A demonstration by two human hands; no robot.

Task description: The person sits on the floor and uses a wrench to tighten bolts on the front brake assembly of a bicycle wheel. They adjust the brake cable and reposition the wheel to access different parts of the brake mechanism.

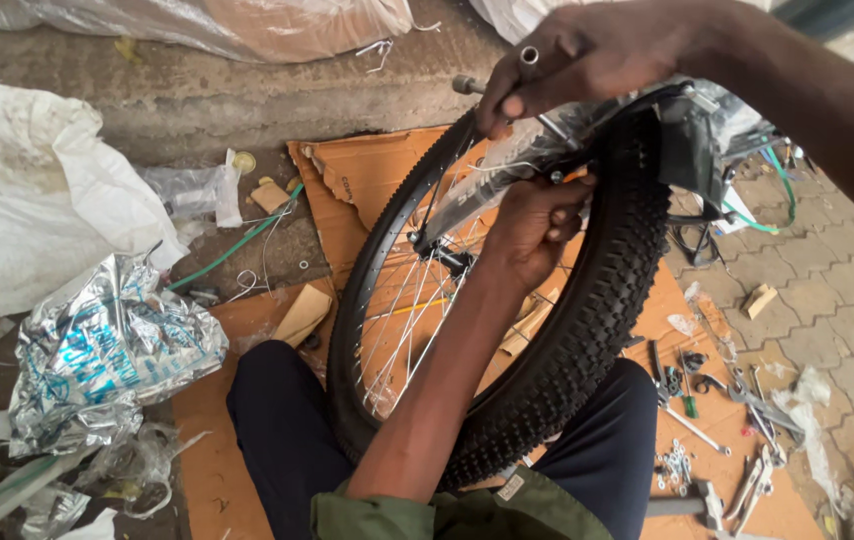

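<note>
Both hands work at the bicycle wheel propped between the knees; left hand pinches a fitting by the fork, right hand grips a tool; tightening likely needs steady counter-hold.

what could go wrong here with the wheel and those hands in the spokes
1. The left hand reaches through the bicycle wheel; if the wheel turns, the spokes could pinch the fingers.
2. The right hand holds a tool at the wheel's top; it could slip.
3. Loose tools on the cardboard could get knocked and scattered.
</note>
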